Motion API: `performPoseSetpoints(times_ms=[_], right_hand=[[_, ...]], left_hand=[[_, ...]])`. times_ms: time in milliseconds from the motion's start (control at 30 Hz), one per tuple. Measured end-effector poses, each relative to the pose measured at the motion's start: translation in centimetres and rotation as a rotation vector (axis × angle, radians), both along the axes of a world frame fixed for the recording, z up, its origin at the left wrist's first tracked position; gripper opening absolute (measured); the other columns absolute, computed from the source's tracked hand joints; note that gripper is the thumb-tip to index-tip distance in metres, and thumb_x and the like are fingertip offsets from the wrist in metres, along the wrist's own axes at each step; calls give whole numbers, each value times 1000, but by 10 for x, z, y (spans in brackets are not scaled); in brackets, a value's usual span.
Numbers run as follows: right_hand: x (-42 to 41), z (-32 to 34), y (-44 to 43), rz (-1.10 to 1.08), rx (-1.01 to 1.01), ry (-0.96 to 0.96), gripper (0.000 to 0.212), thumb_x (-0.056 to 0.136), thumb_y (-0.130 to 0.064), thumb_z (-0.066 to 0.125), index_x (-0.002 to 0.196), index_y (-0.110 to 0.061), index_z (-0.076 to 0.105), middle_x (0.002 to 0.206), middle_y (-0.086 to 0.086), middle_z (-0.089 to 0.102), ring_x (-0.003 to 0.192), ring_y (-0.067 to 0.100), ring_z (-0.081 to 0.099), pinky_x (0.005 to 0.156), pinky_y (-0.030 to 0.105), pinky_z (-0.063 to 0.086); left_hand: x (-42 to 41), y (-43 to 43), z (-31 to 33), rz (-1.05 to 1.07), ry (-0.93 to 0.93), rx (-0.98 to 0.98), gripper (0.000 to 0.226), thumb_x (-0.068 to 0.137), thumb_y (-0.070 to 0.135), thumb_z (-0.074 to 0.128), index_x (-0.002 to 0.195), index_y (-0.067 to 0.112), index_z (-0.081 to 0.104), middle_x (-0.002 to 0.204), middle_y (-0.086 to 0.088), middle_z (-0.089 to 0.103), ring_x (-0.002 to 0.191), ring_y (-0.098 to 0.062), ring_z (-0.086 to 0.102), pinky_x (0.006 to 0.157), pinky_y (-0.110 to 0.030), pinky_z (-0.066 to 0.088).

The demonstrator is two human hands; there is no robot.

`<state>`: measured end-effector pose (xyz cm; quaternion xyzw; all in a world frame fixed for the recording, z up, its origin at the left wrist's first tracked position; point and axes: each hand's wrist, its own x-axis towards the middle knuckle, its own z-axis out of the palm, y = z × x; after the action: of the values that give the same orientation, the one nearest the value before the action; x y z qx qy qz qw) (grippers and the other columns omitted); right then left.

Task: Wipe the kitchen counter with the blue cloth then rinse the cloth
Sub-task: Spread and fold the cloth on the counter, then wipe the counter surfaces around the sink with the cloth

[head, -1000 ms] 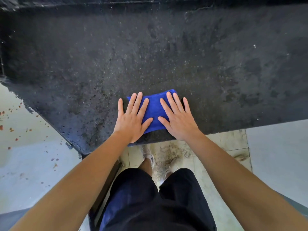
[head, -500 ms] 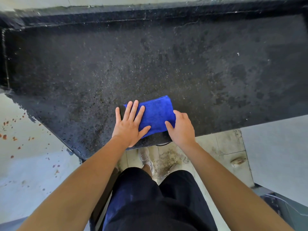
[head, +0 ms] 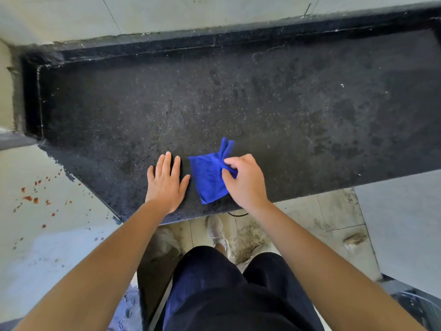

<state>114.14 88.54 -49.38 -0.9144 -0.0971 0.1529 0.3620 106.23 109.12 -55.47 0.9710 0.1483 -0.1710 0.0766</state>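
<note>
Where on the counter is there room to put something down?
The counter is bare from the back wall to the hands, and on both sides. The front edge is crowded: left hand flat, right hand pinching the cloth.

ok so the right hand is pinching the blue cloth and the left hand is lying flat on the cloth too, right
Not quite. The left hand lies flat on the bare counter beside the blue cloth, not on it. The right hand does pinch the cloth, as the head view shows.
</note>
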Motion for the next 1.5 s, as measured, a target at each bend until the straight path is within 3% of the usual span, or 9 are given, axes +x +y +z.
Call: performPoseSetpoints(times_ms=[200, 300, 433, 533, 633, 833, 1133, 1400, 1500], right_hand=[[-32, -39, 24, 649, -251, 91, 50, 91, -37, 66, 137, -19, 58, 127, -1, 48, 110, 21, 53, 89, 40, 51], [-24, -36, 19, 486, -114, 128, 38, 97, -35, 58, 131, -20, 62, 124, -3, 58, 107, 17, 59, 91, 39, 50], [-21, -47, 12, 377, -228, -312, 31, 94, -19, 62, 124, -13, 66, 131, 10, 60, 114, 33, 59, 87, 48, 53], [-28, -57, 29, 509, -425, -233, 56, 104, -38, 39, 154, -13, 32, 163, 19, 18, 149, 41, 19, 116, 50, 28], [-34, -70, 36, 571, -502, -195, 64, 105, -47, 26, 159, -17, 9, 166, 16, -4, 152, 40, -4, 122, 53, 14], [9, -79, -24, 473, -576, -211, 62, 104, -43, 28, 159, -16, 16, 167, 10, 3, 153, 34, 4, 122, 52, 18], [114, -70, -207, -84, -724, 69, 70, 101, -47, 12, 158, -7, 14, 164, 23, 7, 149, 46, 10, 117, 58, 21], [57, -78, -190, 486, -596, -199, 57, 108, -42, 20, 159, -16, 16, 167, 10, 8, 154, 32, 3, 124, 50, 13], [83, -82, -246, 470, -629, -201, 57, 107, -42, 21, 159, -17, 15, 167, 8, 8, 154, 30, 5, 123, 49, 14]], left_hand=[[-25, 19, 5, -19, 78, 40, 61, 104, 46, 28, 157, 18, 18, 166, -9, 9, 153, -26, 7, 118, -52, 18], [-25, 18, 7, -11, 110, 27, 61, 105, 45, 27, 158, 19, 13, 167, -7, 3, 154, -25, 2, 119, -51, 16], [-22, 19, 9, -2, 104, 2, 60, 105, 44, 26, 158, 20, 13, 167, -6, 3, 154, -24, 0, 120, -51, 15], [-23, 22, 9, 4, 100, -6, 59, 105, 44, 27, 159, 22, 13, 167, -4, 3, 154, -22, 0, 122, -49, 15], [-21, 20, 8, 29, 83, -14, 58, 105, 42, 29, 158, 22, 18, 167, -4, 8, 154, -22, 4, 121, -50, 16], [-7, -7, 1, 97, -28, 68, 53, 101, 37, 44, 144, 7, 46, 158, -18, 33, 146, -35, 29, 114, -60, 24], [61, -94, -7, -172, -27, 2, 64, 102, 49, 24, 157, 16, 21, 165, -17, 10, 152, -35, 11, 117, -61, 18], [136, -172, -8, -299, 7, 36, 64, 102, 49, 22, 157, 16, 18, 165, -18, 9, 151, -35, 10, 116, -60, 19], [161, -210, -12, -342, 14, 37, 63, 102, 48, 22, 157, 17, 18, 165, -18, 9, 151, -36, 10, 116, -61, 18]])
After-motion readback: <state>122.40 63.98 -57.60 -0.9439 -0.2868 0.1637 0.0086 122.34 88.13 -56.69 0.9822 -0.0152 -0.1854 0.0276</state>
